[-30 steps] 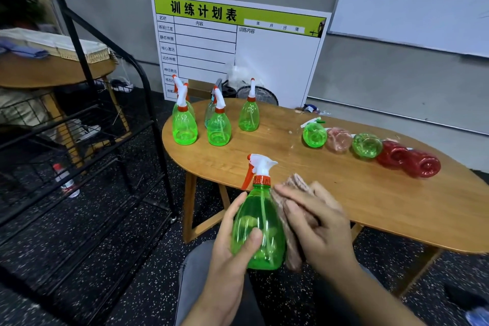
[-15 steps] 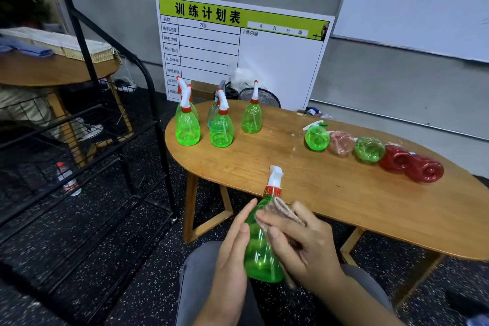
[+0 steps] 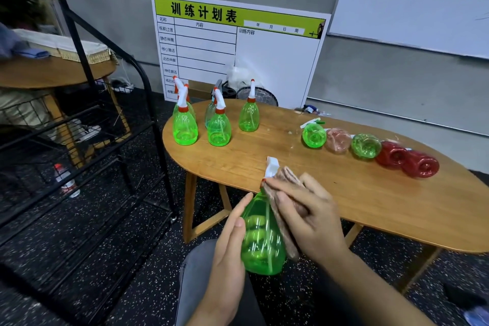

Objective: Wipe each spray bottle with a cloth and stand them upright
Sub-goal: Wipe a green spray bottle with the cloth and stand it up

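Hiding the green bottle (image 3: 260, 241) neck: cloth (image 3: 284, 217) under right hand (image 3: 307, 219) pinching fingers (image 3: 284, 189).

I see both hands (image 3: 230, 251) bare, with forearms uncovered too. Below them, grey trousers (image 3: 195, 272) cover my lap.

You hold a clear green bottle (image 3: 262, 241) with a white trigger head and an orange-red collar, and a pinkish-brown cloth (image 3: 284, 217) lies against it. On the honey-brown wooden table (image 3: 370, 201) stand more green bottles (image 3: 185, 127). Lying in a row are green (image 3: 313, 135), pale pink (image 3: 338, 140), green (image 3: 366, 146) and two red bottles (image 3: 420, 167). The floor (image 3: 119, 259) is black, speckled, perhaps with white.
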A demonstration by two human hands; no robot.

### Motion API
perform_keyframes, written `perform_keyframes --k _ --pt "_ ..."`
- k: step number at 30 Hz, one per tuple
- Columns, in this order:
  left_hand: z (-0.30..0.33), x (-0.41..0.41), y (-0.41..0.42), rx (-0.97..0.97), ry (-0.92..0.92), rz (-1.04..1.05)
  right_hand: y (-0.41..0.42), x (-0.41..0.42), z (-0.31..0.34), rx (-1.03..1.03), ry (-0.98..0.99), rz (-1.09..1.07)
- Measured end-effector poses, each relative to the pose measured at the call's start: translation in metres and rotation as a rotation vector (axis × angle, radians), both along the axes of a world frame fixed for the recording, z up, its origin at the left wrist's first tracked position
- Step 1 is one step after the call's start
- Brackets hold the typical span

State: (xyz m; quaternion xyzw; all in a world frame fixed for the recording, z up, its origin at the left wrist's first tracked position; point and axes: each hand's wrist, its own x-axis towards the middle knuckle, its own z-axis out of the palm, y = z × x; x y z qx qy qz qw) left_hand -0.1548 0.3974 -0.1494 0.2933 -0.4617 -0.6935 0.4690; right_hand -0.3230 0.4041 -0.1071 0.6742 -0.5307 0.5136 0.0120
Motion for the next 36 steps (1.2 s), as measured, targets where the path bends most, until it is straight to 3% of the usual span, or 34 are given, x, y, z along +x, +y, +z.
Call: perform_keyframes --k 4,12,14,17,19,21,24,31,34,36 --pt "0.001 0.001 -0.002 0.0 -0.002 0.034 -0.001 0.018 -0.009 0.037 -0.012 0.051" --pt "-0.001 0.003 -0.004 0.056 0.067 0.043 0.036 0.022 -0.032 -0.16 0.638 0.193" --pt "0.0 0.001 -0.002 0.035 0.045 0.045 0.031 0.016 -0.028 -0.158 0.561 0.169" --pt "-0.002 0.001 -0.002 0.01 0.016 0.057 0.012 0.008 -0.01 -0.117 0.182 0.014" --pt "-0.004 0.002 -0.003 -0.014 -0.009 0.057 0.0 0.005 0.001 -0.004 0.001 -0.026" --pt "-0.006 0.002 -0.003 -0.026 -0.026 0.05 -0.006 0.008 0.0 0.118 -0.06 0.003" --pt "-0.006 0.004 -0.004 -0.019 -0.009 0.05 0.002 0.021 -0.014 0.088 0.046 0.056" --pt "-0.002 0.005 -0.001 0.046 0.065 0.018 0.034 0.027 -0.034 -0.156 0.604 0.153" --pt "0.0 0.006 0.0 0.037 0.054 0.028 0.037 0.026 -0.035 -0.139 0.563 0.159" --pt "0.001 0.006 0.001 0.019 0.038 0.044 0.035 0.025 -0.031 -0.081 0.352 0.15"
